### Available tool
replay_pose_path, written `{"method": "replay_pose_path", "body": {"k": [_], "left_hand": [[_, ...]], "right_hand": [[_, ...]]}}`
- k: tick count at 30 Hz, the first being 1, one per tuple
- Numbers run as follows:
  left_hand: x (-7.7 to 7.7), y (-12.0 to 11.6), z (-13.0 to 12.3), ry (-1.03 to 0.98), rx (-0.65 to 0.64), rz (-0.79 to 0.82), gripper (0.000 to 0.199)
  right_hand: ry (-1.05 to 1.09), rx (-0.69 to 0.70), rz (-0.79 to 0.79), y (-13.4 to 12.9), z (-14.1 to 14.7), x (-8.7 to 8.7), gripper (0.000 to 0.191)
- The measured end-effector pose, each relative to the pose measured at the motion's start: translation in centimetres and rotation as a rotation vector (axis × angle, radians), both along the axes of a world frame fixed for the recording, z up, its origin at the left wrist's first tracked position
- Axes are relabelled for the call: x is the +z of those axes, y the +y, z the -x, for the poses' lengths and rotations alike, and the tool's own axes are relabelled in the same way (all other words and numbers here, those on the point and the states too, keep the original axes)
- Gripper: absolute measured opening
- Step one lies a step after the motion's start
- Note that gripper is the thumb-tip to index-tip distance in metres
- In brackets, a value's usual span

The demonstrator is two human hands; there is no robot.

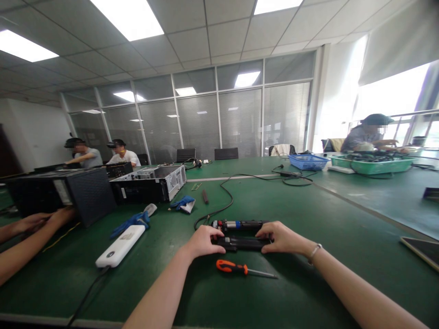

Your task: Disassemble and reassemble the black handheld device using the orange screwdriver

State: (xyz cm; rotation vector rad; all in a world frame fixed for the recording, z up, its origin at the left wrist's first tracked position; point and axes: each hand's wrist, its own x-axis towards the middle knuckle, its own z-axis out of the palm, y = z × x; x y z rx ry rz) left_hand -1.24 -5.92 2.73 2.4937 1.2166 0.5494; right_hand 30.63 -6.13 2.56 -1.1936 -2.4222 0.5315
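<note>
Both my hands grip a long black casing half (245,243) low over the green table. My left hand (206,242) pinches its left end between thumb and fingers, and my right hand (279,238) is closed round the right end. Just behind it lies an opened electric tool body (236,225), slim and black, with a metal cylinder, a blue band and red bits at its left end. A black cable (209,214) runs from that end. Nearer to me, a screwdriver (233,267) with an orange and black handle lies flat, its shaft pointing right.
To the left are a white power strip (121,246), blue gloves (132,223) and computer cases (151,185). A co-worker's hands (44,221) reach into the nearest black case (92,194). Blue (307,162) and green baskets (373,165) stand at the back right.
</note>
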Motion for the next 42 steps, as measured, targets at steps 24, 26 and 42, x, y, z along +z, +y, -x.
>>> {"method": "replay_pose_path", "body": {"k": [24, 26, 42], "left_hand": [[-0.2, 0.3, 0.3, -0.059, 0.050, -0.074, 0.048], [-0.2, 0.3, 0.3, -0.118, 0.056, -0.120, 0.046], [-2.3, 2.5, 0.6, -0.259, 0.129, -0.352, 0.043]], "right_hand": [[0.105, -0.005, -0.061, 0.1, 0.0, 0.2, 0.035], [0.151, -0.013, -0.116, 0.3, -0.1, 0.1, 0.035], [0.108, -0.111, -0.587, 2.3, 2.6, -2.8, 0.033]]}}
